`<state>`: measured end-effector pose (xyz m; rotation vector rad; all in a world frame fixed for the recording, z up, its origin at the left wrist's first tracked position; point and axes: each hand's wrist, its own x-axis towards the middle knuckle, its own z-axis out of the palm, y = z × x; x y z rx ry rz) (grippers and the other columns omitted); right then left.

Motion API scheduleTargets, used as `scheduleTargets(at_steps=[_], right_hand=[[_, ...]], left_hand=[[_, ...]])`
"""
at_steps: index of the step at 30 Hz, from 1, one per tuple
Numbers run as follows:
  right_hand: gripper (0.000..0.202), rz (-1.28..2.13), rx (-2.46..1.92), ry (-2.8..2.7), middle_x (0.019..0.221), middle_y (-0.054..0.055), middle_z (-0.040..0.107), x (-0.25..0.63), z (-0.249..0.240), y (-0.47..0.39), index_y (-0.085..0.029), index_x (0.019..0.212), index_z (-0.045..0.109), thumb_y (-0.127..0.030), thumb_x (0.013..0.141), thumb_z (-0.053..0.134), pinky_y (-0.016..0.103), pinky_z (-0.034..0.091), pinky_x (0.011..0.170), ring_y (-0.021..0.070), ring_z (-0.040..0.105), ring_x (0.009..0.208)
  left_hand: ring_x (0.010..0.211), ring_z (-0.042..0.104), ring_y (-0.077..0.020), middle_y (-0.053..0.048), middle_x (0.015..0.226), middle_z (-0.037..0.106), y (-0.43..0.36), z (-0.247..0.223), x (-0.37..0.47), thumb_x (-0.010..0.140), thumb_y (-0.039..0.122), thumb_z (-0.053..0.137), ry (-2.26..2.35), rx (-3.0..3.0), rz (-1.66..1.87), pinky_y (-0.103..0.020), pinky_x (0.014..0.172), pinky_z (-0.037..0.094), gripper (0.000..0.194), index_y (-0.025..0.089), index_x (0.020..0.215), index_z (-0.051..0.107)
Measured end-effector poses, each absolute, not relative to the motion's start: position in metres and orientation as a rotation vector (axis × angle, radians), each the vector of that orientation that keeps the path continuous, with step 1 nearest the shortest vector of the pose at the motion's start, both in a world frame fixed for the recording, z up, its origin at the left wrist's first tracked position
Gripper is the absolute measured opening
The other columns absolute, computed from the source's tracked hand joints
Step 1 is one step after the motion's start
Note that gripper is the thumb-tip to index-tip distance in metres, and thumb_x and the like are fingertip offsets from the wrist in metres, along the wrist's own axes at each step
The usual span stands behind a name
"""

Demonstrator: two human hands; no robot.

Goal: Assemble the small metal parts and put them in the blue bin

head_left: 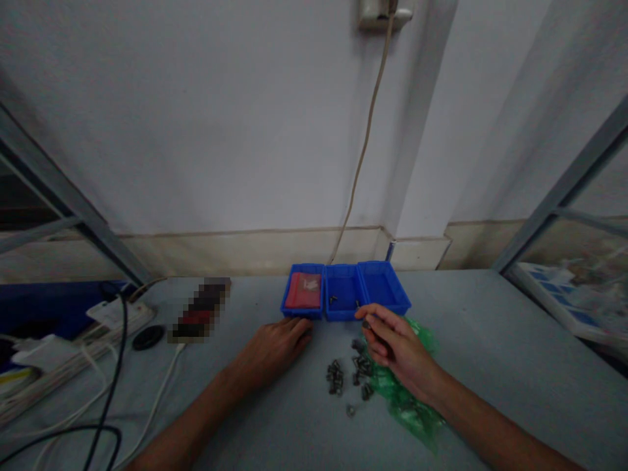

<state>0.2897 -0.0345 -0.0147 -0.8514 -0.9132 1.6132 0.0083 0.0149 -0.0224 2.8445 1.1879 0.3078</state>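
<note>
While the left hand [277,347] rests palm-down on the table [275,432], grip relaxed and seemingly empty, just a couple of screws [333,298] lie in the middle blue bin [343,280], most remain in loose piles [335,377], and the right hand [401,350] pinches one small metal piece [366,324].

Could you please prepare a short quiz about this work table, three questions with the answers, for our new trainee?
1. True or false: the red packet lies in the left blue bin.
2. What lies in the middle blue bin? (A) a coiled cable (B) small metal parts (C) a folded cloth
3. Which hand is nearer to the green plastic bag, and where is the other hand?

Key:
1. True.
2. B.
3. The right hand; the left hand is at the table, its fingers just in front of the left blue bin.
</note>
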Motion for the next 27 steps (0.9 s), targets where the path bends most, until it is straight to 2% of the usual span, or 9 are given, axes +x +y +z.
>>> scheduleTargets(at_steps=[5,7,10,12,17,22,27], right_hand=[[0.028,1.683,-0.81,-0.827,0.062,-0.009,0.035,0.2892,-0.0115,-0.0329,-0.019,0.102,0.073,-0.043,0.089,0.083,0.017,0.022,0.044,0.0058,0.019,0.05],[0.029,1.698,-0.815,-0.791,0.064,-0.008,0.039,0.2887,-0.0104,-0.0326,-0.019,0.102,0.074,-0.042,0.087,0.085,0.018,0.023,0.044,0.0054,0.02,0.05],[0.032,1.674,-0.857,-0.799,0.076,-0.003,0.052,0.2877,-0.0091,-0.0331,-0.021,0.104,0.075,-0.043,0.085,0.087,0.019,0.023,0.043,0.005,0.026,0.051],[0.034,1.604,-0.91,-0.876,0.081,-0.001,0.056,0.2878,-0.0088,-0.0337,-0.022,0.107,0.076,-0.046,0.085,0.087,0.019,0.025,0.043,0.0061,0.032,0.052],[0.033,1.26,-1.093,-1.232,0.067,-0.006,0.048,0.2921,-0.0107,-0.0334,-0.025,0.11,0.074,-0.052,0.092,0.078,0.023,0.031,0.043,0.0097,0.042,0.048],[0.025,1.044,-1.125,-1.38,0.063,-0.005,0.048,0.2954,-0.0132,-0.0321,-0.025,0.104,0.074,-0.047,0.093,0.078,0.025,0.034,0.048,0.0127,0.046,0.051],[0.03,1.332,-1.031,-1.16,0.073,-0.004,0.052,0.2926,-0.009,-0.0319,-0.025,0.108,0.072,-0.05,0.092,0.079,0.022,0.03,0.044,0.0094,0.039,0.05]], left_hand=[[0.096,0.074,-0.0245,-0.009,0.111,0.075,0.0127,-0.0183,0.0096,0.111,0.028,0.046,1.174,2.825,0.295,-0.035,0.082,0.057,0.02,0.022,0.124,0.06],[0.097,0.073,-0.0246,-0.009,0.112,0.074,0.0115,-0.0167,0.0104,0.11,0.026,0.046,1.171,2.829,0.277,-0.035,0.083,0.057,0.02,0.021,0.124,0.059],[0.096,0.073,-0.0245,-0.009,0.11,0.074,0.0108,-0.0167,0.0112,0.109,0.025,0.045,1.159,2.846,0.269,-0.035,0.083,0.057,0.02,0.021,0.123,0.059],[0.094,0.073,-0.0243,-0.008,0.107,0.074,0.0107,-0.0171,0.0117,0.11,0.025,0.044,1.167,2.847,0.264,-0.035,0.081,0.057,0.019,0.021,0.12,0.059],[0.091,0.072,-0.023,-0.008,0.105,0.073,0.0102,-0.0139,0.0137,0.112,0.027,0.041,1.198,2.84,0.219,-0.033,0.079,0.056,0.021,0.022,0.113,0.061],[0.089,0.071,-0.0224,-0.007,0.103,0.073,0.0113,-0.0149,0.0139,0.112,0.029,0.041,1.212,2.862,0.189,-0.032,0.077,0.056,0.022,0.022,0.111,0.062],[0.088,0.072,-0.0219,-0.007,0.102,0.073,0.0127,-0.0193,0.0125,0.113,0.03,0.041,1.212,2.896,0.196,-0.031,0.076,0.056,0.024,0.022,0.114,0.063]])
